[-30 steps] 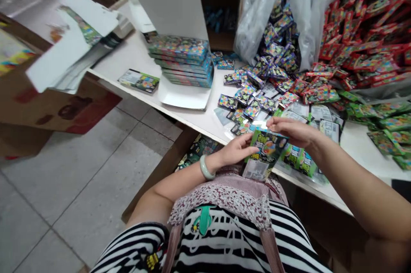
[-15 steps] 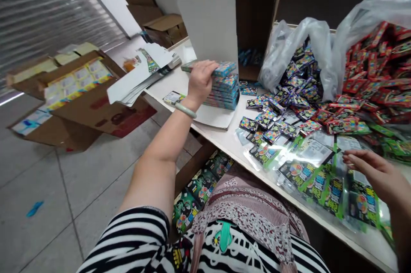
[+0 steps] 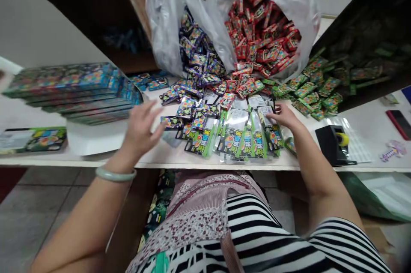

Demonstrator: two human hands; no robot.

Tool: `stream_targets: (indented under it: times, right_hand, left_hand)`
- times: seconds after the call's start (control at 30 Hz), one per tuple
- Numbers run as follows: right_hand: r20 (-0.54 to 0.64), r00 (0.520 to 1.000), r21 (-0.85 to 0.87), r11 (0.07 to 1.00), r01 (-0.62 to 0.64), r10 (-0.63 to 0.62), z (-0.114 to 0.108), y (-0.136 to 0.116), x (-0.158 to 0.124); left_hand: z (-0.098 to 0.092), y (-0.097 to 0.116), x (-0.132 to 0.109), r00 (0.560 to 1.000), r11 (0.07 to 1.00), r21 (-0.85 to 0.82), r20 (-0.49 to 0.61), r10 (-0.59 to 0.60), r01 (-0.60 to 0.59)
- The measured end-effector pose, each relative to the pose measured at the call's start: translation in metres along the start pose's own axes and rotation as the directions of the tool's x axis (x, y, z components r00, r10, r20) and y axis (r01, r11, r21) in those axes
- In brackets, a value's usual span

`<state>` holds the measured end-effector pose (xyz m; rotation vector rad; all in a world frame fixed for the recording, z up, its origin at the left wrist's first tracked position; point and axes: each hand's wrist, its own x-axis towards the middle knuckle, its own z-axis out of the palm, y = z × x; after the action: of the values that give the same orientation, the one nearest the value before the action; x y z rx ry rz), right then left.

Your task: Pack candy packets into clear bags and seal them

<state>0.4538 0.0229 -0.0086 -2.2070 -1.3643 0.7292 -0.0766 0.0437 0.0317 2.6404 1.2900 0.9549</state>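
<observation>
Left hand [image 3: 141,126] open, empty, hovering beside loose purple packets [image 3: 192,112]. Right hand [image 3: 284,117] flat on sleeved green packs [image 3: 237,140], fanned at worktop [image 3: 375,112] front edge, likely pinned so they don't slide.

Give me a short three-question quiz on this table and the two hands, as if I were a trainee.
1. True or false: the left hand grips a box from the blue stack.
2. What colour are the packets in the larger plastic bag? A red, B yellow, C white.
3. Fill the gap: the right hand touches clear-wrapped ____ packs.

Key
1. False: its fingers are spread and hold nothing, and it is apart from the stack.
2. A.
3. Green.
</observation>
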Motion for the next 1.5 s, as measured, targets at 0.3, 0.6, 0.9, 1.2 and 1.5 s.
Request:
stream_targets:
  times: [0.3,0.6,0.9,1.2,1.5]
  right_hand:
    - [0.12,0.993,-0.188,0.982,0.012,0.01,-0.004,-0.008,-0.03]
    - [-0.148,0.982,0.418,0.893,0.166,-0.114,-0.011,-0.032,-0.06]
    - [-0.307,0.805,0.24,0.777,0.582,-0.508,0.042,-0.107,-0.119]
    - [0.069,0.717,0.261,0.706,0.658,-0.693,0.048,-0.134,-0.118]
    - [0.526,0.641,0.543,0.801,0.252,-0.559,0.059,-0.147,-0.112]
  left_hand:
    - [0.087,0.122,0.028,0.951,0.867,-0.497,0.246,0.185,-0.04]
    - [0.122,0.164,0.049,0.925,0.612,-0.714,0.371,-0.081,0.34]
    - [0.09,0.163,0.047,0.924,0.575,-0.741,0.163,-0.347,0.347]
    - [0.044,0.153,0.023,0.953,0.896,-0.385,0.28,-0.115,0.221]
    - [0.037,0.135,0.013,0.991,0.988,-0.154,0.124,0.049,-0.03]
